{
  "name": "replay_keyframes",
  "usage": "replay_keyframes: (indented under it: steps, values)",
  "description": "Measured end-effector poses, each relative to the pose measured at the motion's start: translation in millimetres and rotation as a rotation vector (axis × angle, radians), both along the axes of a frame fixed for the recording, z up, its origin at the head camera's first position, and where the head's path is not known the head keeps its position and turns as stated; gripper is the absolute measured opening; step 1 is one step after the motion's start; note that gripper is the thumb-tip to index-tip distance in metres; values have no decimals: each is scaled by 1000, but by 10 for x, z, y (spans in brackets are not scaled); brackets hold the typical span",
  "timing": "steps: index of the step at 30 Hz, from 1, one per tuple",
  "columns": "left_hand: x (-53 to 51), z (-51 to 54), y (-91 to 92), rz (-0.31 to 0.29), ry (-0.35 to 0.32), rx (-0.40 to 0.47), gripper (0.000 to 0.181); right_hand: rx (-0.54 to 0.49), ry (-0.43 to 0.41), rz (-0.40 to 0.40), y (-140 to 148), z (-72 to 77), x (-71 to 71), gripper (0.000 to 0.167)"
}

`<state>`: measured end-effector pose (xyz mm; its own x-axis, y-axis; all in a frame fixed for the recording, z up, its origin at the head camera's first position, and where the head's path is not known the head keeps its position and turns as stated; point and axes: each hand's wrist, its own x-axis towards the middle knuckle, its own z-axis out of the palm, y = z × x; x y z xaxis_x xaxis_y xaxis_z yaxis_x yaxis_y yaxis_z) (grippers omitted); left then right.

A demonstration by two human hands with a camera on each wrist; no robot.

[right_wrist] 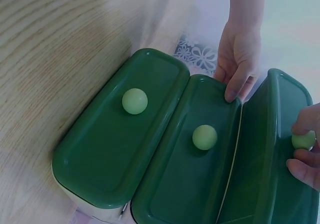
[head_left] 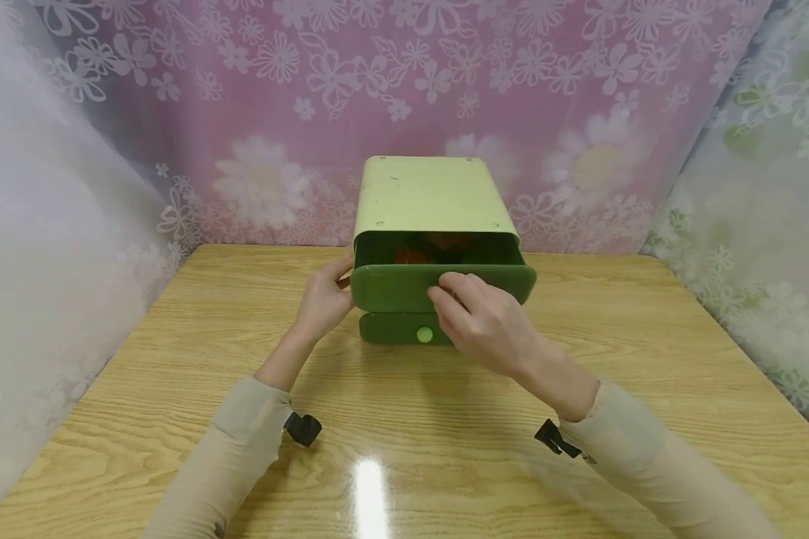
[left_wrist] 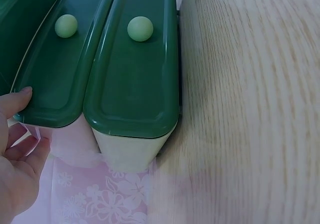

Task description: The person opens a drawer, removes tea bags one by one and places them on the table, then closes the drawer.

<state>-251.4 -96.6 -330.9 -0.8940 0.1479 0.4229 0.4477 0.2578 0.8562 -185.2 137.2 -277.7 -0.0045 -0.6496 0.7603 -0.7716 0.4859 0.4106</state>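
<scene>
A small drawer cabinet point(head_left: 431, 195) with a pale yellow-green casing stands on the table. Its top drawer point(head_left: 391, 288), dark green, is pulled partway out, and a reddish-orange item point(head_left: 414, 257) shows dimly inside. My right hand point(head_left: 492, 322) pinches that drawer's round light green knob point(right_wrist: 303, 140). At the cabinet's left side, my left hand point(head_left: 323, 299) holds the casing; its thumb presses the edge of the middle drawer point(left_wrist: 57, 74) while bent fingers touch the side wall. Both the middle drawer and the bottom drawer point(left_wrist: 135, 79) are closed, each with a round knob.
The wood-grain table point(head_left: 175, 374) extends around the cabinet. A pink floral curtain point(head_left: 377, 90) hangs behind it, with pale curtains at left and right. Each sleeve carries a black strap piece point(head_left: 303, 429) near the wrist.
</scene>
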Motion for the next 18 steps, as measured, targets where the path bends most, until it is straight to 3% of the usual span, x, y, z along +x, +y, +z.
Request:
replay_keyframes:
  steps: [12,18]
  values:
    - [7,7,4,6,6,-13,46,22,-10,-13,32,17,153,22]
    - [12,-1,1,1,20,-2,45,10,-15,33,15,30,232,20]
